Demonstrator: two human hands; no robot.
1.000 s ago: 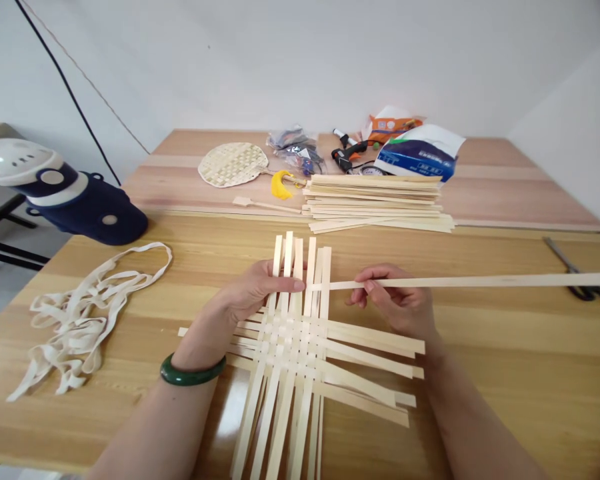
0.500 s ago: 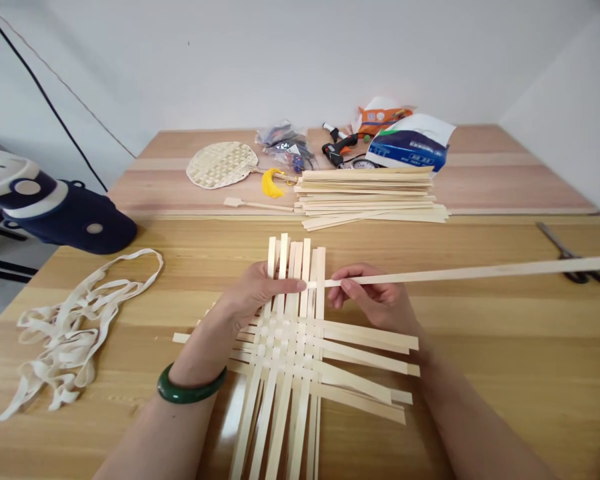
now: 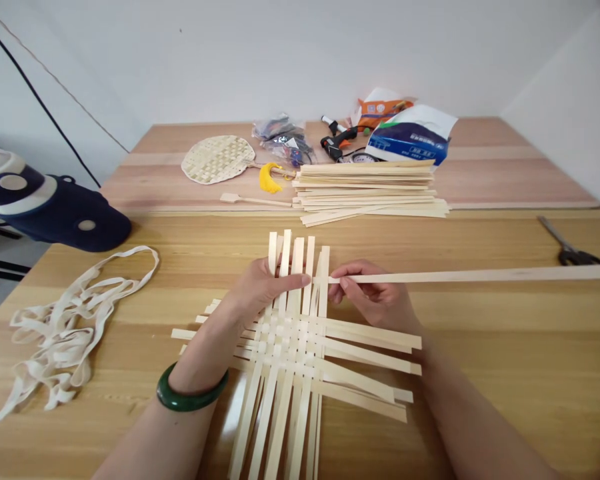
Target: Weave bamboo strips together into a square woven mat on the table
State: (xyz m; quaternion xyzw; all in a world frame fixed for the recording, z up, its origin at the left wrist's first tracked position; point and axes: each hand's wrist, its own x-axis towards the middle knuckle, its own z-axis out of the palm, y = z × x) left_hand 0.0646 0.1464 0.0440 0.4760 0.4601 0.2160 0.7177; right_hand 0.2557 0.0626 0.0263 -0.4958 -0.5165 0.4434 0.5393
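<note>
A woven mat of pale, flat wood strips (image 3: 286, 343) lies in front of me, its loose strip ends sticking out on all sides. My left hand (image 3: 260, 288) grips its far upright strips, the thumb across their front and the fingers hidden behind them. A long pale strip (image 3: 460, 275) runs crosswise from these uprights out past the right edge of the view. Close to the rightmost upright, my right hand (image 3: 367, 290) pinches that strip between thumb and fingers. The strip's left end is hidden near my left thumb.
Behind the mat lies a stack of strips (image 3: 367, 190). A woven fan (image 3: 217, 160), a yellow tassel (image 3: 269, 179), a glue gun (image 3: 337, 141) and a tissue pack (image 3: 407, 140) are at the back. White ribbon (image 3: 75, 333) lies left, scissors (image 3: 570, 252) right.
The long strip's right part has swung slightly nearer to me, now below the scissors' handles. My left thumb has shifted a little right along the uprights. The view has moved slightly.
</note>
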